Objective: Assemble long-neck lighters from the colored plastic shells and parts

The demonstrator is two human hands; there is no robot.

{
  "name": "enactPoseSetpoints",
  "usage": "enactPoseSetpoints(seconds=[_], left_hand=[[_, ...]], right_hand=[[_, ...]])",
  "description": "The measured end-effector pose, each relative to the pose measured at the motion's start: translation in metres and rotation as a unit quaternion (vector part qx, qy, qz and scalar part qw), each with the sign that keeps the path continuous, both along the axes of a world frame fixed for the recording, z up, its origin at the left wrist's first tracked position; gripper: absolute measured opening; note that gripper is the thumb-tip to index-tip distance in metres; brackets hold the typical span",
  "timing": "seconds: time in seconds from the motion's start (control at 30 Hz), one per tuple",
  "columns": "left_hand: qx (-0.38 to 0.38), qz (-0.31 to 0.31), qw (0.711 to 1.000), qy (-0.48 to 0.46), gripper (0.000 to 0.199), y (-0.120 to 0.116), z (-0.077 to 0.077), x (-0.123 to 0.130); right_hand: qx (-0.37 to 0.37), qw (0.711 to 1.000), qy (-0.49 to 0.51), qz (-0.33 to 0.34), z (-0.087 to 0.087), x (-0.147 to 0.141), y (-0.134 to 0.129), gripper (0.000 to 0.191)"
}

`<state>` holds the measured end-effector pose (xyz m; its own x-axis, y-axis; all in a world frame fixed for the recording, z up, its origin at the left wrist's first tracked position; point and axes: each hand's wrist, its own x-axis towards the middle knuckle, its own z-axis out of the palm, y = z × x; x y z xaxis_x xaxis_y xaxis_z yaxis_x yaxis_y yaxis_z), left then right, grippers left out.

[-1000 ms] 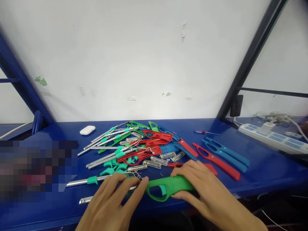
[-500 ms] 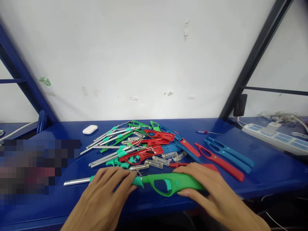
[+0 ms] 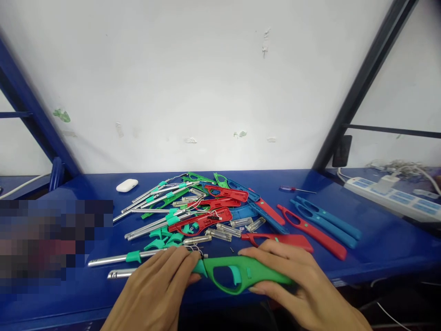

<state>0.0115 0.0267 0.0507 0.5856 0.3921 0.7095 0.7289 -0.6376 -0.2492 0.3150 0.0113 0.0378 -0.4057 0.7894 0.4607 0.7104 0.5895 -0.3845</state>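
The green handle [image 3: 257, 264] lies between the two hands, near the front edge of the table [image 3: 372, 243]; the right hand [image 3: 301, 278] grasps it at its right end, fingers over the top and thumb along the lower edge; the left hand [image 3: 160, 282] is closed around the metal tube [image 3: 120, 273], just left of the green handle; the teal collar [image 3: 199, 268] shows beside the left fingertips and meets the left end of the green handle.

Compared with half a second earlier, the green handle sits lower and slightly further left; the narrow neck then visible between the collar and the loop is no longer seen; the tip of the metal tube now shows separately, below a second tube [image 3: 106, 261] well to the left of the green handle.

The green handle is smooth, plain plastic, sloping slightly down toward the right; its left part forms an oval loop, with a teal trigger [image 3: 236, 275] inside; a small rectangular mark sits on the face beside the loop; the right end is hidden by the hand; a red handle [image 3: 284, 240] lies behind it; clear cartridges [image 3: 220, 235] lie beyond it.
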Motion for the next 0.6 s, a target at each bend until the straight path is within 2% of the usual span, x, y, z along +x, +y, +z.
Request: enactPoseSetpoints(seconds=[0.17, 0.33, 0.43, 0.53, 0.6], left_hand=[[-0.01, -0.022, 0.999, -0.027, 0.031, 0.0, 0.004, 0.008], [0.001, -0.04, 0.998, -0.038, 0.027, -0.002, -0.003, 0.011], [0.022, -0.042, 0.998, -0.038, 0.027, -0.003, -0.007, 0.01], [0.013, -0.048, 0.999, -0.022, 0.025, -0.003, -0.005, 0.006], [-0.002, -0.055, 0.998, -0.007, 0.025, -0.003, -0.003, 0.002]], right_hand=[[0.03, 0.999, 0.005, -0.028, -0.01, 0.002, -0.006, 0.044], [0.004, 0.999, 0.026, -0.041, -0.02, 0.005, -0.012, 0.046], [-0.004, 1.0, 0.009, -0.029, -0.02, 0.009, -0.012, 0.047], [-0.008, 1.0, -0.011, -0.015, -0.018, 0.011, -0.01, 0.049], [-0.022, 0.999, 0.003, -0.039, -0.013, 0.008, -0.01, 0.045]])
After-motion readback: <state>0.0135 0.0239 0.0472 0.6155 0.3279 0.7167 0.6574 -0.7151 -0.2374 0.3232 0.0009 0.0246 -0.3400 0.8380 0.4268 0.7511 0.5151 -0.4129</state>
